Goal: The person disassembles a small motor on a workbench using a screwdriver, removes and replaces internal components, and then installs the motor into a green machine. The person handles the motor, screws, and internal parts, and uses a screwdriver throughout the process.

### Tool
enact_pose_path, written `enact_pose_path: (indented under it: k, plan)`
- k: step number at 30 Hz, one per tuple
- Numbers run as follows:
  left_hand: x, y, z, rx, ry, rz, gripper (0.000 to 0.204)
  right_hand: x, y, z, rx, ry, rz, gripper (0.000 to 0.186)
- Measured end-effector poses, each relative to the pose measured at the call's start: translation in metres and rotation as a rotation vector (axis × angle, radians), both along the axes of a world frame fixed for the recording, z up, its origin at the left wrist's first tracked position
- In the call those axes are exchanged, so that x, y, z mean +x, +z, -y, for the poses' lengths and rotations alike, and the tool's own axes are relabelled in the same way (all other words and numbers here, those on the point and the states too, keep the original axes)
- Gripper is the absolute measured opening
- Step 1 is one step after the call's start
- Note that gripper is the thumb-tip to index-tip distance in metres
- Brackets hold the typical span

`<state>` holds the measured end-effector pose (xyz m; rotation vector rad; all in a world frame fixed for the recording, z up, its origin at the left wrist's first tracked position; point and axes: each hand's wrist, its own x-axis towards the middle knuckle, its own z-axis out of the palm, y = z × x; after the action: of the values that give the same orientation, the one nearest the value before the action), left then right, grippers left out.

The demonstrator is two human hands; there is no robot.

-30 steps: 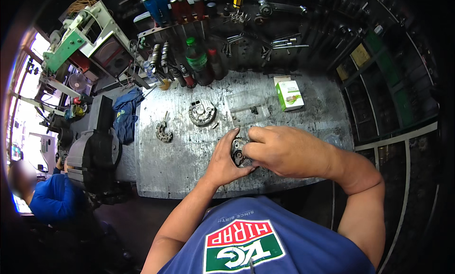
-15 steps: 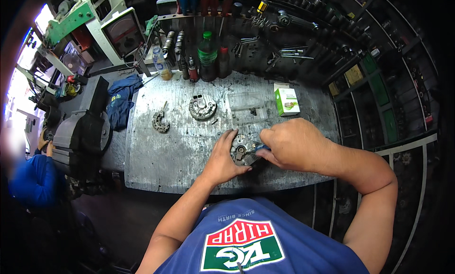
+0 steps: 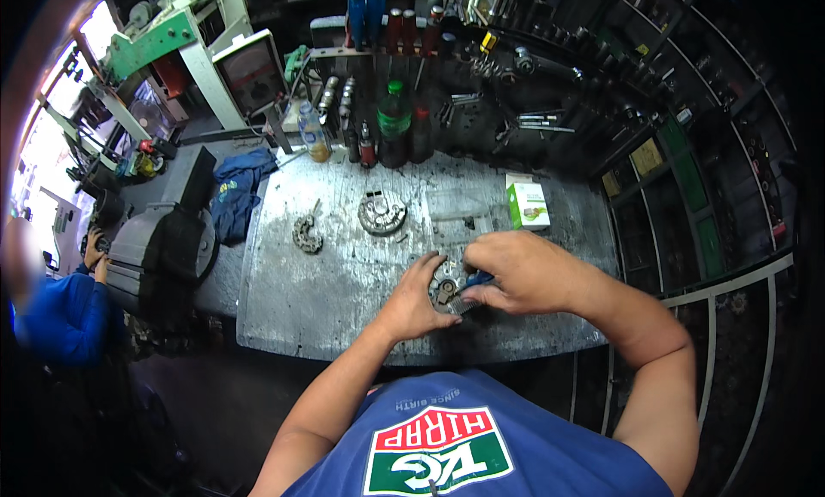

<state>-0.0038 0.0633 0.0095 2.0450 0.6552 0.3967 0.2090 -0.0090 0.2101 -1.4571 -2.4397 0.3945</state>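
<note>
My left hand (image 3: 417, 304) grips a small metal part (image 3: 447, 291) with a round bore, held on the metal bench top. My right hand (image 3: 524, 274) is closed round a blue-handled tool (image 3: 478, 279) angled into that part; its tip is hard to make out. Beyond them lie a round cast housing (image 3: 384, 213), a curved metal piece (image 3: 307, 235) at the left, a clear plastic tray (image 3: 451, 203) with small dark bits, and a green-and-white box (image 3: 527, 207) at the right.
Bottles (image 3: 394, 119) and cylindrical tools line the bench's back below hanging wrenches (image 3: 537, 123). A blue cloth (image 3: 236, 196) and a dark machine (image 3: 163, 252) are at the left, where a person in blue (image 3: 60, 321) works. Shelving (image 3: 687, 170) stands at the right.
The blue tool handle, hidden by my right fingers one second ago, now shows in that hand. My left hand stays on the part. The whole view has shifted with the head.
</note>
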Motion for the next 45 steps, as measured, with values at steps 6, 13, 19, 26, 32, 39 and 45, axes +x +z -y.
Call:
enact_pose_path:
  k: [6, 13, 19, 26, 32, 39, 45]
  plan:
    - [0.002, 0.005, 0.004, -0.014, 0.026, -0.023, 0.124, 0.003, -0.064, -0.006, -0.413, 0.062, -1.253, 0.035]
    - [0.004, 0.0, 0.001, -0.026, 0.007, -0.049, 0.124, 0.0, -0.097, 0.008, -0.204, -0.077, -1.329, 0.028]
    - [0.007, -0.011, 0.007, 0.002, 0.058, -0.043, 0.125, -0.015, -0.088, 0.007, -0.034, -0.168, -1.223, 0.023]
    - [0.001, -0.012, 0.011, 0.11, 0.085, -0.034, 0.119, 0.012, -0.076, 0.027, -0.066, -0.255, -1.227, 0.018]
    - [0.027, -0.013, -0.067, 0.05, 0.178, -0.08, 0.043, 0.11, -0.083, 0.092, 0.017, -0.501, -1.418, 0.014]
    - [0.125, -0.056, -0.139, 0.575, -0.301, -0.53, 0.028, 0.103, -0.239, 0.109, -0.161, -0.847, -0.427, 0.043]
    - [0.148, -0.078, -0.139, 0.716, -0.387, -0.729, 0.032, 0.087, -0.306, 0.131, 0.046, -0.775, -0.139, 0.052]
